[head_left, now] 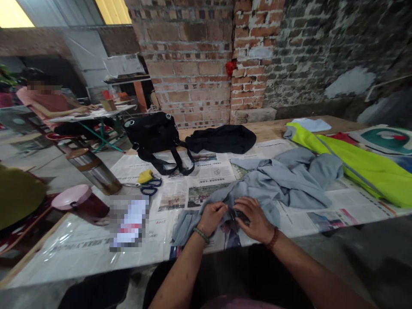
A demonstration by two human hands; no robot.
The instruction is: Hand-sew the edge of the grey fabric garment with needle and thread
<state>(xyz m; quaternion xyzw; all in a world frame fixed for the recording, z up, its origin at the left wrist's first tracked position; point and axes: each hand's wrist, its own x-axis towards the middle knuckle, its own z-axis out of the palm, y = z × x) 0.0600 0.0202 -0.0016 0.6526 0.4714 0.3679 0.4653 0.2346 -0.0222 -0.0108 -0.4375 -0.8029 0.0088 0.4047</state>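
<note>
A crumpled grey garment (289, 180) lies across the newspaper-covered table (206, 171), one part of it spreading under my hands. My left hand (210, 219) is closed, thumb and fingers pinching the grey cloth. Close by on its right, my right hand (254, 219) curls its fingers at the same spot of cloth. Something small and dark shows between the two hands, too small to name. A green bead bracelet (201, 234) circles my left wrist, and a red one (273, 238) my right.
Scissors (150, 185) with a yellow thing, a steel flask (95, 171), a pink-lidded cup (80, 204) and a blurred packet (130, 223) stand or lie left. Behind are a black bag (154, 133) and dark cloth (222, 138). Rightward lie a yellow vest (357, 163) and an iron (386, 139). A person (48, 101) sits far left.
</note>
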